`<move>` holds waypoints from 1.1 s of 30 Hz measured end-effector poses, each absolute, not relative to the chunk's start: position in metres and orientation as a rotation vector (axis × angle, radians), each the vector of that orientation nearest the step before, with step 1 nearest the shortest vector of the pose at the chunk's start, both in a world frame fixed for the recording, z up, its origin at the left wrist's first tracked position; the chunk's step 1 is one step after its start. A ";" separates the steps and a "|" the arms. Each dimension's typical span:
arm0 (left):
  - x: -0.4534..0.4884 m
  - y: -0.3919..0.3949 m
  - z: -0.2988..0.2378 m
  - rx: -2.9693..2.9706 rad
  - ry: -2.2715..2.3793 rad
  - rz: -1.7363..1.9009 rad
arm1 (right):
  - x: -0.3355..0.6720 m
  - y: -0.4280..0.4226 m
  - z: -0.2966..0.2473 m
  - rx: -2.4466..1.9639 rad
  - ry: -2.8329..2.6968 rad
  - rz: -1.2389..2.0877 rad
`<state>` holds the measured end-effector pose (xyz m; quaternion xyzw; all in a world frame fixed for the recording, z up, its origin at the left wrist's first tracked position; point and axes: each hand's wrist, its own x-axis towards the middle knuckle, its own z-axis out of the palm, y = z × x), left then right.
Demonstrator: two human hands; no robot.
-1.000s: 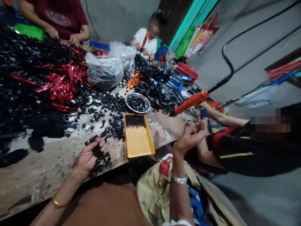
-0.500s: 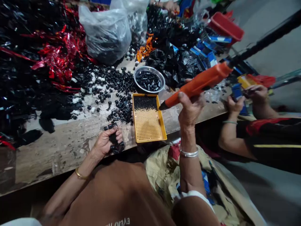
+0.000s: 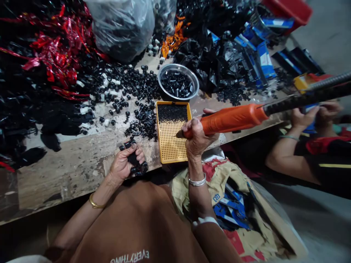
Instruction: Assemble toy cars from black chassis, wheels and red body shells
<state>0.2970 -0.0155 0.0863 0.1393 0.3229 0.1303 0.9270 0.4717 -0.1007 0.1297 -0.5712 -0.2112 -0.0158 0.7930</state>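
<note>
My left hand (image 3: pixel 124 161) is closed around a black toy car chassis (image 3: pixel 133 159) with wheels, at the table's front edge. In my right hand (image 3: pixel 199 140) is an orange electric screwdriver (image 3: pixel 230 119), its dark tip pointing left over the yellow tray (image 3: pixel 189 109). That tray has a grid of holes, and small black screws (image 3: pixel 172 111) lie in its far part. Just beyond it stands a clear round bowl (image 3: pixel 197 84) of small dark pieces. Loose black parts (image 3: pixel 142 124) are heaped left of the tray.
Red shiny parts (image 3: pixel 55 54) and a clear plastic bag (image 3: pixel 123 29) lie at the far left. Blue and black pieces (image 3: pixel 264 60) cover the back right. Below the table edge sits an open sack (image 3: pixel 230 171) with blue parts. A co-worker's hands (image 3: pixel 304 118) are at the right.
My right hand has brought the screwdriver left and nearer to me, its tip now over the tray's holes. My left hand still holds the chassis. The view has shifted slightly.
</note>
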 end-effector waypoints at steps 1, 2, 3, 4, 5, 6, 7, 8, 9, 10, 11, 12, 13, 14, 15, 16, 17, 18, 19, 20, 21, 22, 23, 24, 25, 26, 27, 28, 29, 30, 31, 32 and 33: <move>0.297 -0.015 0.086 0.287 0.655 0.269 | 0.472 -0.100 0.129 -1.222 -0.457 -0.034; 0.296 -0.015 0.085 0.289 0.648 0.271 | 0.471 -0.100 0.128 -1.214 -0.462 -0.031; 0.296 -0.015 0.084 0.293 0.641 0.273 | 0.471 -0.100 0.127 -1.209 -0.467 -0.029; 0.296 -0.015 0.083 0.296 0.636 0.273 | 0.470 -0.099 0.125 -1.209 -0.470 -0.025; 0.296 -0.015 0.083 0.299 0.633 0.274 | 0.470 -0.099 0.124 -1.213 -0.472 -0.026; 0.296 -0.015 0.083 0.302 0.632 0.274 | 0.469 -0.098 0.123 -1.220 -0.470 -0.030; 0.296 -0.015 0.083 0.307 0.632 0.273 | 0.469 -0.097 0.123 -1.226 -0.466 -0.037; 0.296 -0.015 0.082 0.312 0.634 0.273 | 0.470 -0.096 0.122 -1.231 -0.461 -0.046; 0.297 -0.016 0.082 0.317 0.635 0.274 | 0.470 -0.096 0.121 -1.233 -0.460 -0.053; 0.297 -0.016 0.082 0.321 0.636 0.275 | 0.470 -0.095 0.121 -1.232 -0.463 -0.056; 0.297 -0.016 0.082 0.323 0.637 0.278 | 0.471 -0.095 0.120 -1.232 -0.465 -0.055; 0.298 -0.016 0.082 0.322 0.637 0.281 | 0.471 -0.094 0.120 -1.229 -0.467 -0.052; 0.298 -0.017 0.082 0.318 0.637 0.283 | 0.471 -0.094 0.120 -1.224 -0.466 -0.050; 0.298 -0.017 0.082 0.314 0.638 0.285 | 0.472 -0.094 0.120 -1.216 -0.466 -0.046; 0.299 -0.017 0.082 0.311 0.639 0.285 | 0.472 -0.095 0.119 -1.205 -0.468 -0.043; 0.299 -0.017 0.082 0.308 0.642 0.286 | 0.472 -0.095 0.119 -1.194 -0.473 -0.040; 0.299 -0.017 0.082 0.308 0.646 0.286 | 0.472 -0.096 0.118 -1.186 -0.481 -0.037; 0.300 -0.018 0.082 0.308 0.649 0.286 | 0.471 -0.096 0.118 -1.183 -0.489 -0.035; 0.300 -0.018 0.082 0.309 0.653 0.287 | 0.471 -0.097 0.117 -1.188 -0.493 -0.037; 0.300 -0.018 0.082 0.310 0.655 0.289 | 0.470 -0.097 0.116 -1.202 -0.491 -0.043; 0.300 -0.018 0.082 0.311 0.658 0.293 | 0.470 -0.097 0.115 -1.223 -0.484 -0.052; 0.301 -0.018 0.081 0.311 0.662 0.298 | 0.469 -0.097 0.115 -1.250 -0.477 -0.060; 0.301 -0.018 0.081 0.310 0.667 0.304 | 0.469 -0.096 0.114 -1.277 -0.470 -0.065; 0.301 -0.019 0.081 0.309 0.675 0.312 | 0.468 -0.096 0.114 -1.297 -0.469 -0.066; 0.302 -0.019 0.081 0.308 0.686 0.320 | 0.468 -0.095 0.114 -1.303 -0.473 -0.064; 0.302 -0.019 0.081 0.306 0.701 0.327 | 0.468 -0.095 0.114 -1.292 -0.481 -0.060; 0.303 -0.020 0.081 0.305 0.719 0.332 | 0.468 -0.094 0.115 -1.269 -0.488 -0.054; 0.304 -0.020 0.082 0.305 0.742 0.337 | 0.469 -0.094 0.116 -1.241 -0.494 -0.050; 0.304 -0.020 0.084 0.305 0.768 0.342 | 0.469 -0.094 0.118 -1.215 -0.497 -0.051; 0.305 -0.021 0.085 0.303 0.795 0.346 | 0.469 -0.094 0.120 -1.196 -0.496 -0.052; 0.306 -0.021 0.087 0.300 0.823 0.351 | 0.469 -0.094 0.123 -1.183 -0.491 -0.054; 0.307 -0.021 0.088 0.297 0.846 0.354 | 0.469 -0.094 0.127 -1.173 -0.485 -0.057; 0.308 -0.021 0.090 0.295 0.864 0.358 | 0.468 -0.095 0.131 -1.161 -0.478 -0.061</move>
